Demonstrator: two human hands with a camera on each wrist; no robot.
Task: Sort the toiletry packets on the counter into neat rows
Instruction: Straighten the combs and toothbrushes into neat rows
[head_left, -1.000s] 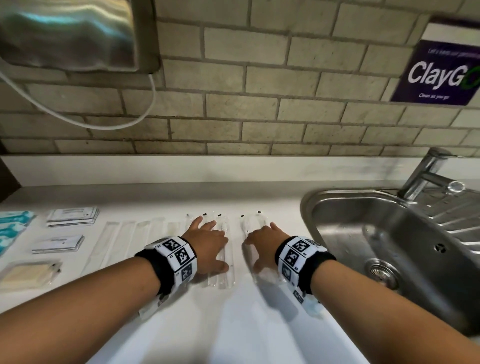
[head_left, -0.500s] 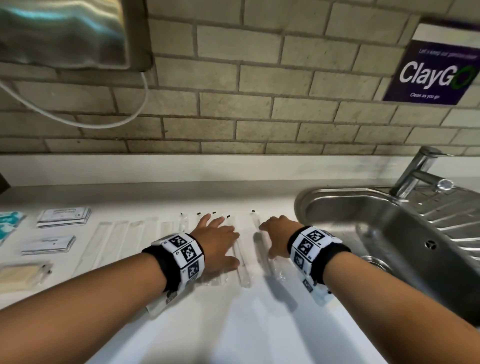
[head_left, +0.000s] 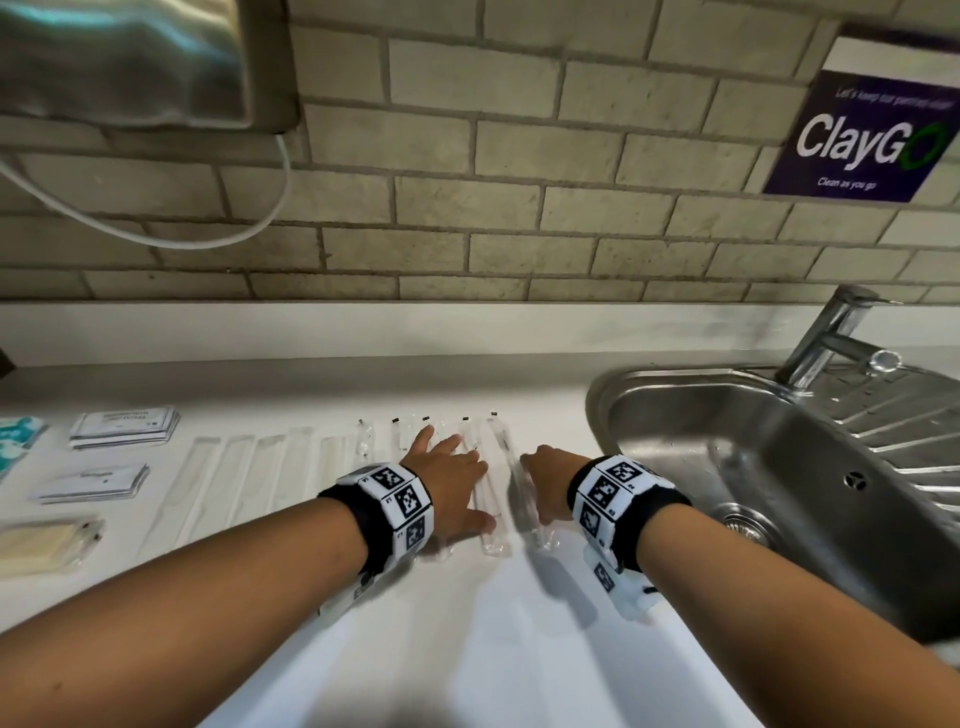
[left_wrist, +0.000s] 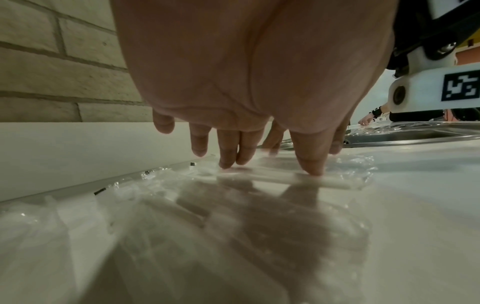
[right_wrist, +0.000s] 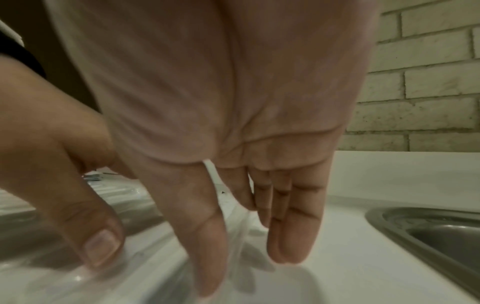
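Observation:
Several long clear packets (head_left: 491, 499) lie side by side on the white counter (head_left: 467, 649). My left hand (head_left: 447, 483) lies flat on them, its straight fingers (left_wrist: 228, 162) and thumb pressing down. Just to the right, my right hand (head_left: 545, 480) holds one more clear packet (head_left: 506, 452) on edge between thumb (right_wrist: 205, 257) and fingers (right_wrist: 291, 236); a white stick inside the packet (right_wrist: 211, 172) runs up between thumb and index finger. This packet lies almost parallel to the row, a narrow gap away.
Frosted long packets (head_left: 239, 478) lie in a row to the left, then white flat packet stacks (head_left: 124, 426) (head_left: 93, 480), a beige packet (head_left: 47, 540) and a teal one (head_left: 15, 436). A steel sink (head_left: 602, 405) with a tap (head_left: 826, 332) borders the right.
The right hand's packet has straightened and come closer to the row under the left hand. The left hand has stayed on its packets.

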